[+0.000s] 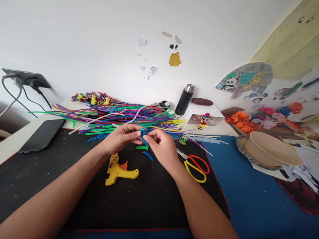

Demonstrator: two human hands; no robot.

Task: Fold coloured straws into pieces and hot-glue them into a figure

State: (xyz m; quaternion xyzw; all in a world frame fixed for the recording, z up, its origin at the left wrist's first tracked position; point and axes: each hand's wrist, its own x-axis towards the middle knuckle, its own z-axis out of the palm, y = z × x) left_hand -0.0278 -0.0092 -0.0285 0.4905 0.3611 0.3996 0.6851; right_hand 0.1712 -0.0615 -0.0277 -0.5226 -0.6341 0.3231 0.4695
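Observation:
Above the black mat point(154, 205), my left hand point(124, 136) and my right hand point(160, 142) pinch a small bent piece of blue pipe cleaner point(143, 134) between thumbs and fingertips. Part of it is hidden by the fingers. Just below them lie a short green folded pipe cleaner point(142, 147) and a blue one point(149, 155). A yellow glue gun point(121, 171) with an orange trigger rests on its side under my left hand. To the right of my right wrist are scissors point(195, 166) with red and yellow handles.
A wide heap of coloured pipe cleaners point(119, 116) spreads along the wall. A black phone point(42, 136) lies left. At the back stands a black flask point(184, 99); small figures point(203, 121) and a small green piece point(183, 140) are nearby. Bowls point(274, 149) sit at right.

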